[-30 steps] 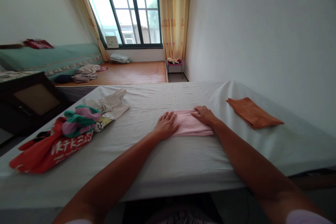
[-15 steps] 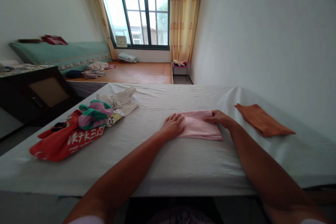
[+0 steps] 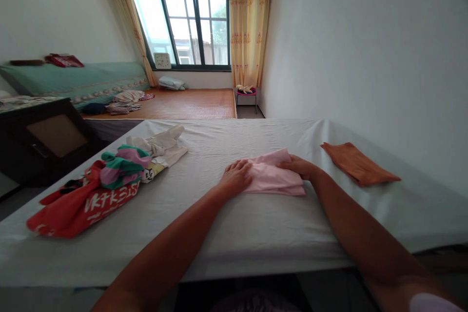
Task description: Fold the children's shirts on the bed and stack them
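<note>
A folded pink garment (image 3: 270, 180) lies on the white-covered table in front of me; its exact kind does not show. Across its left edge my left hand (image 3: 236, 178) rests flat, fingers stretched out and holding nothing. At the far right corner, my right hand (image 3: 300, 166) pinches the upper layer, which stands a little raised, while its fingertips are partly hidden by the fabric. To the right is a folded orange-brown cloth (image 3: 360, 163), apart from both hands.
On the left, a heap holds a red printed garment (image 3: 84, 209), a green and purple one (image 3: 124, 165) and a whitish one (image 3: 164, 144). The white sheet (image 3: 204, 224) covers the table. Beyond are a bed (image 3: 193, 102), a dark cabinet (image 3: 47, 141) and a stool (image 3: 246, 92).
My right hand has shifted inward over the pink garment, and its far right edge has lifted and bunched slightly. My left hand stays on the left edge. The view has turned slightly right.
</note>
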The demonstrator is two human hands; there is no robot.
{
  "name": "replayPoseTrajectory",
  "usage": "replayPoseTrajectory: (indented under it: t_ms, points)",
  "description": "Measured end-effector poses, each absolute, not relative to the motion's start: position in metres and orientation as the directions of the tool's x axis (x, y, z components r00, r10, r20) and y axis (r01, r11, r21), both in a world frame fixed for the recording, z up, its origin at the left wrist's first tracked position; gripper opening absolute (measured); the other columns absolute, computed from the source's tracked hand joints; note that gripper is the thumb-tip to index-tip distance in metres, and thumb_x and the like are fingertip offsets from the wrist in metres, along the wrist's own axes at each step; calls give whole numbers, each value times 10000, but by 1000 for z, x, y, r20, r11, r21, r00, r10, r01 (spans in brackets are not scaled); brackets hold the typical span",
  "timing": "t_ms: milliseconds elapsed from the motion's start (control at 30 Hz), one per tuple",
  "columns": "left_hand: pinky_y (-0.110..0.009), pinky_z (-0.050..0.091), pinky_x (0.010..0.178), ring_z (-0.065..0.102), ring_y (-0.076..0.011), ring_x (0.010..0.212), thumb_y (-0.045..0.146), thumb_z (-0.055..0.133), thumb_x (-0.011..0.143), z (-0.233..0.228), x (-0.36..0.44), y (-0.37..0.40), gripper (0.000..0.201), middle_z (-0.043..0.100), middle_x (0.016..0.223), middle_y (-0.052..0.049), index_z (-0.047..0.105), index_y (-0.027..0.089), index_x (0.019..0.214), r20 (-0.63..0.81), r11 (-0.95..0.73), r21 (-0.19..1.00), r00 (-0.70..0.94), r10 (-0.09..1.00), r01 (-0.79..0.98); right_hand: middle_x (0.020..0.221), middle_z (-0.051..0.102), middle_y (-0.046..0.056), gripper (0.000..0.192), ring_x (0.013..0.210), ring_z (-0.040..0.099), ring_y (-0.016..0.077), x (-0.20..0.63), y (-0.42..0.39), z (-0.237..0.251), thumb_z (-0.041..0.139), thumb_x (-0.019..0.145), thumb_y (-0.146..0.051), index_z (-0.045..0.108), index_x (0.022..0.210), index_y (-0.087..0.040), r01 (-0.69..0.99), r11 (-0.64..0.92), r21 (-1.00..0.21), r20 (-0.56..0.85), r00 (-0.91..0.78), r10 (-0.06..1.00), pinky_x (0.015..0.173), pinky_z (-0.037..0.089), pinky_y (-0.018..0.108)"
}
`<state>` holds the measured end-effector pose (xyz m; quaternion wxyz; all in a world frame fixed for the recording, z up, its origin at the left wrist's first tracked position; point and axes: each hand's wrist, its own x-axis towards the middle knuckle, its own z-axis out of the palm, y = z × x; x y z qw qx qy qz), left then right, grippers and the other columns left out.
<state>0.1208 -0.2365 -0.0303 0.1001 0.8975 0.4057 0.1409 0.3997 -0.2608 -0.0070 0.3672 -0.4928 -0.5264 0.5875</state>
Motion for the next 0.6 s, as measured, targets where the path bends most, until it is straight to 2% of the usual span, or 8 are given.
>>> replayPoseTrajectory:
  t_ms: [133, 233, 333, 400, 500, 600]
  points:
    - [-415, 311, 1115, 394, -248, 1351, 434, 313, 967, -27, 118, -230, 520, 437, 1468, -112, 404, 189, 1417, 204, -576, 341, 539, 817, 743, 977, 735, 96, 483, 912, 686, 254, 393, -263, 2, 847, 583, -367, 671, 968, -135, 8, -80, -997, -80, -160, 984, 848, 549, 391]
    - [-403, 329, 1106, 411, -243, 1341, 400, 313, 970, -28, 116, -222, 506, 464, 1440, -129, 417, 158, 1402, 219, -546, 336, 500, 838, 767, 958, 733, 96, 436, 954, 677, 270, 396, -262, 19, 804, 638, -448, 680, 936, -154, -132, 117, -984, 118, 3, 993, 865, 547, 417]
    - [-403, 343, 1096, 432, -240, 1325, 389, 320, 968, -31, 116, -217, 488, 477, 1431, -124, 440, 161, 1383, 229, -561, 301, 513, 827, 771, 979, 728, 89, 412, 1014, 657, 270, 418, -262, 44, 709, 728, -539, 677, 930, -182, -198, 384, -902, 350, 187, 918, 877, 552, 425]
    - [-406, 350, 1088, 441, -240, 1318, 391, 323, 967, -32, 117, -217, 480, 483, 1429, -114, 447, 176, 1378, 232, -574, 278, 525, 818, 771, 1018, 722, 63, 367, 1037, 647, 240, 445, -266, 60, 707, 745, -506, 664, 950, -204, -168, 510, -844, 443, 321, 837, 896, 550, 385]
    - [-402, 348, 1083, 439, -241, 1318, 393, 324, 967, -32, 118, -220, 481, 482, 1430, -108, 441, 182, 1383, 223, -584, 247, 541, 811, 774, 1057, 706, 36, 303, 1035, 644, 195, 503, -279, 70, 726, 739, -393, 646, 973, -218, -45, 609, -792, 489, 551, 676, 893, 550, 323]
    - [-408, 345, 1078, 436, -249, 1317, 391, 317, 969, -31, 118, -222, 486, 476, 1435, -111, 432, 176, 1390, 207, -588, 223, 552, 808, 778, 967, 710, 53, 242, 934, 668, 197, 563, -296, 51, 720, 719, -296, 627, 921, -201, 21, 495, -869, 378, 675, 634, 780, 579, 321]
